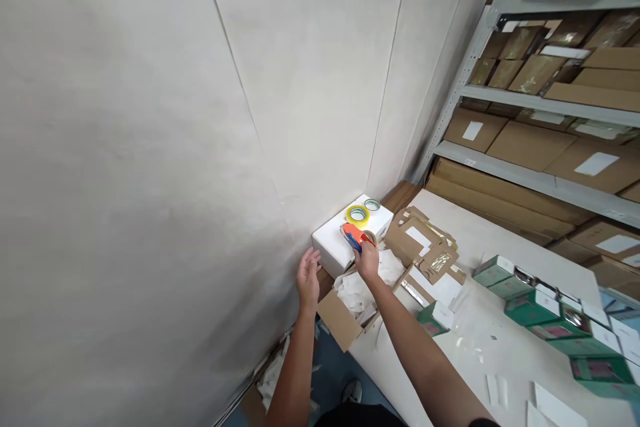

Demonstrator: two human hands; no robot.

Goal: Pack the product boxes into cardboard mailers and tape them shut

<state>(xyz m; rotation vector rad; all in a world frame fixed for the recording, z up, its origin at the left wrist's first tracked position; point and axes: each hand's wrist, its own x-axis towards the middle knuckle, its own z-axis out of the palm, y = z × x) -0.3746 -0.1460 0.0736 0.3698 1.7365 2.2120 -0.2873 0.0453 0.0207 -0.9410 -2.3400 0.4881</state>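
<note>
My right hand (369,260) is closed around an orange and blue tape dispenser (354,235), which is over the top of a white box (330,235) against the wall. A roll of yellow tape (357,215) lies on that box, with a smaller greenish tape roll (372,204) behind it. Beside the box's left end, my left hand (308,273) is raised with its fingers apart and nothing in it. Below the right hand stands an open cardboard box (341,320) with crumpled white paper (356,293) inside.
Flattened cardboard (407,243) lies on the white table (465,373). Several green and white boxes (533,307) stand on the right, and one small green box (434,319) is nearer. Shelves (525,103) with cartons rise behind. The wall (200,213) is close on the left.
</note>
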